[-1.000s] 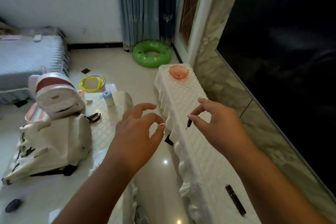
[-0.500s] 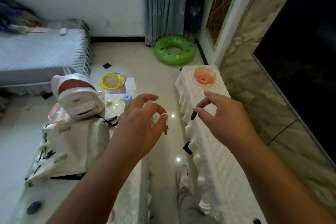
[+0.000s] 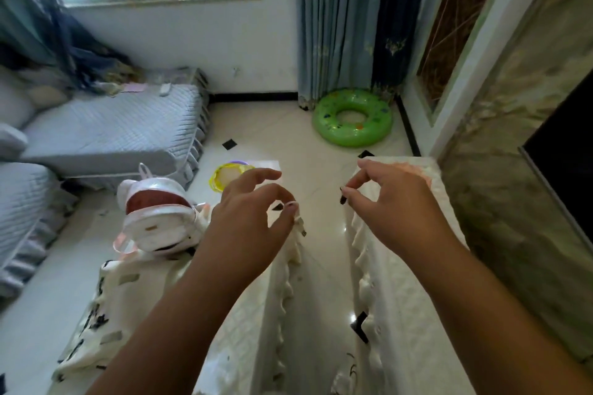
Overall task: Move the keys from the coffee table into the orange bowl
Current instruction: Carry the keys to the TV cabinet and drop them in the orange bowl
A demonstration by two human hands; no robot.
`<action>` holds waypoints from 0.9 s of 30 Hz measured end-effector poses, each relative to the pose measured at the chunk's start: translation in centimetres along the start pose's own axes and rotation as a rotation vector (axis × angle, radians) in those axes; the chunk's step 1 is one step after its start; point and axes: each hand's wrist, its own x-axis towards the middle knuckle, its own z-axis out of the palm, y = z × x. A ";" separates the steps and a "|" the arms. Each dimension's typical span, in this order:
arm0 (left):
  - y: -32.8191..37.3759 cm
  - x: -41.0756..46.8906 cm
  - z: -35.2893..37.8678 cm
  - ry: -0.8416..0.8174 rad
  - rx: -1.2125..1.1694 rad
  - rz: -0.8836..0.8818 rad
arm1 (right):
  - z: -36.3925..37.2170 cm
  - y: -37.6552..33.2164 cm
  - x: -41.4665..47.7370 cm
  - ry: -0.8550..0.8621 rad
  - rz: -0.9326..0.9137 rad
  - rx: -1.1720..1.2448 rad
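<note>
My left hand [image 3: 253, 218] pinches a small silver key [image 3: 301, 227] between thumb and forefinger, above the far end of the coffee table [image 3: 244, 314] with its white cloth. To the right, across the floor gap, my right hand [image 3: 394, 202] pinches a dark-headed key [image 3: 342, 199] in its fingertips. That hand is over the near edge of the long white-covered stand [image 3: 404, 314]. The orange bowl [image 3: 425, 174] sits at the stand's far end, mostly hidden behind my right hand, with only a peach sliver showing.
A white backpack [image 3: 154, 221] and a cream tote bag [image 3: 118, 295] lie on the coffee table's left part. A yellow ring [image 3: 228, 177] lies at its far end. A green swim ring [image 3: 353, 119] is on the floor, a grey sofa [image 3: 112, 131] at left, a dark screen [image 3: 564, 170] at right.
Both hands have kept their keys and travelled forward toward the stand's far end. The orange bowl, in full view before, now lies mostly behind my right hand.
</note>
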 end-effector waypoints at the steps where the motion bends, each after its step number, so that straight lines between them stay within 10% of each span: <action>1: 0.2 1.0 0.6 0.001 -0.010 -0.011 | -0.2 0.6 1.1 -0.008 0.010 0.009; 27: -5.0 31.6 8.2 -0.069 -0.100 0.061 | 0.1 7.5 28.5 0.060 0.051 -0.056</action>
